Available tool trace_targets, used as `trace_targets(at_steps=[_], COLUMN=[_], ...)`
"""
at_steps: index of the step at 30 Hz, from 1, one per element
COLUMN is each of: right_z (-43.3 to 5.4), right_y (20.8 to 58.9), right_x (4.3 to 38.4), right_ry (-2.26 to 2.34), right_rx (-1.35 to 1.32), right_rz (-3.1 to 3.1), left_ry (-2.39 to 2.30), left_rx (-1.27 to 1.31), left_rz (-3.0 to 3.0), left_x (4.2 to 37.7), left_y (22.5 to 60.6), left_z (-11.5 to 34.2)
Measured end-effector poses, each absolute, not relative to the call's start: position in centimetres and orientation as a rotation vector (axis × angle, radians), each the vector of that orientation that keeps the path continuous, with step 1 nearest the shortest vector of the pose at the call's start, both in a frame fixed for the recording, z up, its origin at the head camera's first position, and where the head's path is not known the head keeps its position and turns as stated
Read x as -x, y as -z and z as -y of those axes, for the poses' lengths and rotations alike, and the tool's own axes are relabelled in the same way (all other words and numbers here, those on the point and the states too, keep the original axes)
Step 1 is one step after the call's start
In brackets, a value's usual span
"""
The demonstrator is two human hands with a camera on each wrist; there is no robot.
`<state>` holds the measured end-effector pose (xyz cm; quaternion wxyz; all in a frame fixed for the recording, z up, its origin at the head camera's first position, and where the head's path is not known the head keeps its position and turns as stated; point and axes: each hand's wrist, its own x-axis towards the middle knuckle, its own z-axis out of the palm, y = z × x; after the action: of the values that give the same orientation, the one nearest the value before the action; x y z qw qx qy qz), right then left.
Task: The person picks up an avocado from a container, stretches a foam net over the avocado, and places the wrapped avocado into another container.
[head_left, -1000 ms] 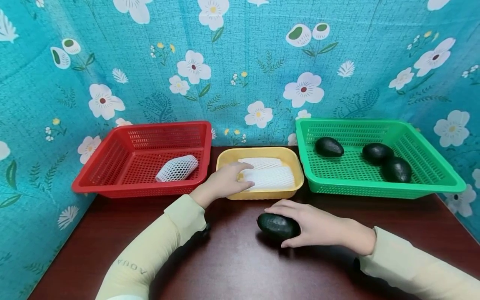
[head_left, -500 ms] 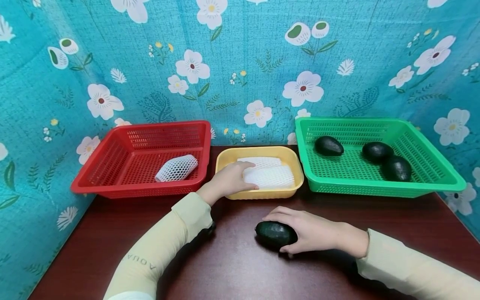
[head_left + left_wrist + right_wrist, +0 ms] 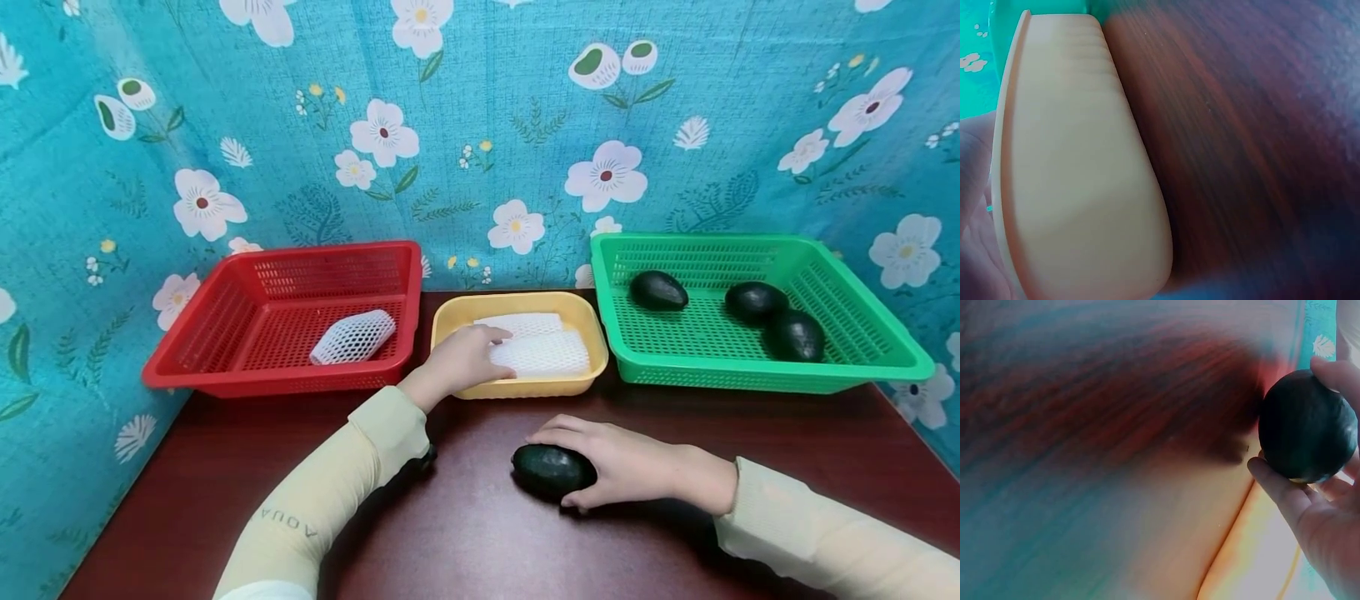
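My right hand (image 3: pixel 626 462) grips a dark green avocado (image 3: pixel 551 469) low over the table in front of the yellow tray. In the right wrist view, fingers and thumb wrap around the avocado (image 3: pixel 1304 428) from both sides. My left hand (image 3: pixel 465 360) reaches over the left rim of the yellow tray (image 3: pixel 596 367). Its thumb and fingers hold the left end of the nearer white foam net sleeve (image 3: pixel 547 354). Behind that lies another white foam net sleeve (image 3: pixel 536 323). In the left wrist view the tray's outer wall (image 3: pixel 1079 162) hides most of the hand.
At left stands a red basket (image 3: pixel 300 385) with a white-netted item (image 3: pixel 354 337) inside. A green basket (image 3: pixel 750 377) at right holds several items: avocados (image 3: pixel 657 291). A flowered blue cloth (image 3: pixel 480 125) hangs behind the dark wooden table (image 3: pixel 465 533).
My left hand has moved a little right, its thumb and fingers closing in on the nearer foam sleeve. My right hand and the avocado have shifted slightly toward me and left.
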<state>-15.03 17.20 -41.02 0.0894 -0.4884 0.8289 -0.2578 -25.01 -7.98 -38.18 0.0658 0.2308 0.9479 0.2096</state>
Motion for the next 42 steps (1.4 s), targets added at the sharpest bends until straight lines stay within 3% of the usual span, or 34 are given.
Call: trace_targets(at_steps=[13, 42], right_z=[-16.8, -17.2], right_y=[40.5, 40.4], right_x=[15.2, 14.9], right_ry=[0.661, 0.617], right_rx=[1.418, 1.401], right_rz=[-2.468, -2.522], left_ry=[-0.893, -1.254], left_rx=[-0.848, -0.873], left_rz=[-2.862, -2.844], left_x=[24.5, 24.1], left_y=[38.4, 37.5], left_z=[9.1, 11.0])
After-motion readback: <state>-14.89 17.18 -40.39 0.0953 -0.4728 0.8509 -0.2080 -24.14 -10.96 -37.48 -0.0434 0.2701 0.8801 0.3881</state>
